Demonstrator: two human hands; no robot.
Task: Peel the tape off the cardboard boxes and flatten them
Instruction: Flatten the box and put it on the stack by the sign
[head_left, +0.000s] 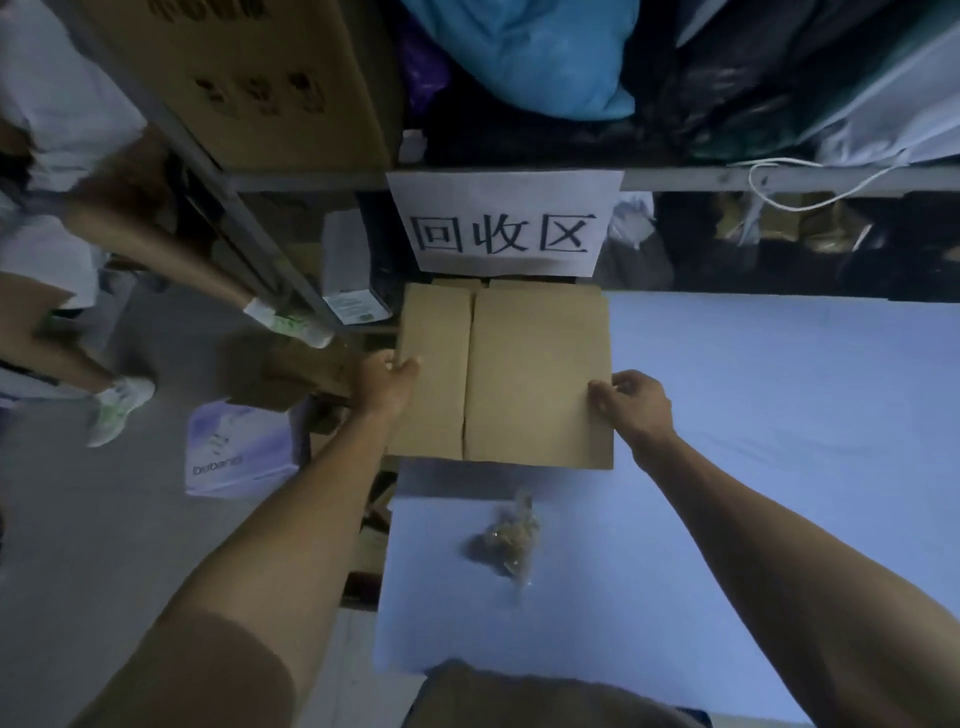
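Cardboard box (519, 374), flattened, below the paper sign (504, 223): left hand (387, 384) and right hand (636, 397) pinch opposite edges; best pressed evenly along the crease.

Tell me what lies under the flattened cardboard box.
The cardboard box lies on the blue table, its left part overhanging the edge. Anything between box and table is hidden. Both hands grip its sides.

— Where is there room to pass?
— Right of the cardboard box (501, 374), the blue table (769, 415) lies bare.
— And what blocks?
— Shelf rail (779, 179) and paper sign (504, 223) at the far side; crumpled tape wad (511, 535) near.
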